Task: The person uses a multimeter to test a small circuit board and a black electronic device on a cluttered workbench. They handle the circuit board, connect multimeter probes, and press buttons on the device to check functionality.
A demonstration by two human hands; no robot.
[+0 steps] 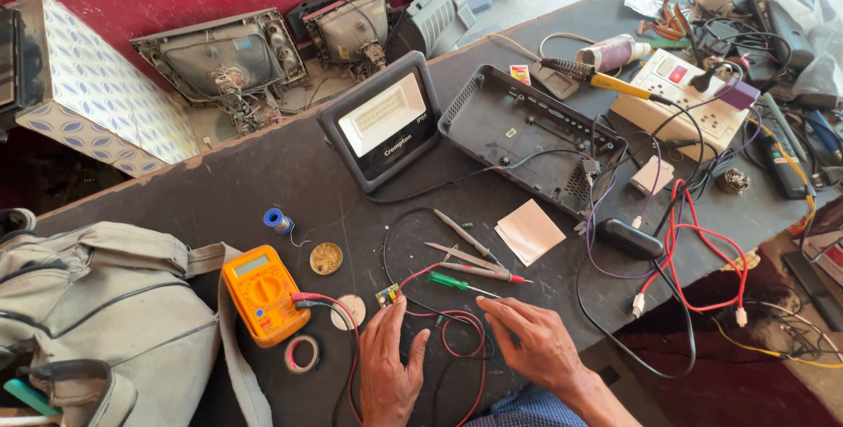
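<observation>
Rested palm-down on the dark worktop [263, 172]: left hand [391, 374], fingers spread and released, nothing grasped, forefinger tip just short of the small yellow-green circuit board [387, 295]. Lay likewise flat and unclenched: right hand [531, 343], fingertips touching the looped red and black wires [457, 332], nothing gripped.

Judged best handled by the edges, that board, with the thin wires kept slack so that no soldered joint was strained; also judged wise to untangle the loop before any pull, since red multimeter leads [320, 302] crossed close by.

Sat near the front edge of the worktop, between the two hands and the tools: the board, tiny, roughly square, tilted, wires trailing from it towards the person. Too small for its components to be made out.

Placed to its left: orange handheld multimeter [262, 291], a white disc [351, 311] and a roll of tape [301, 353]. Placed just beyond it: green-handled screwdriver [457, 283], red-tipped probe [481, 271] and metal tweezers [457, 254]. Stood farther back: black rectangular floodlight [386, 119], beside an opened black plastic housing [527, 133].
</observation>
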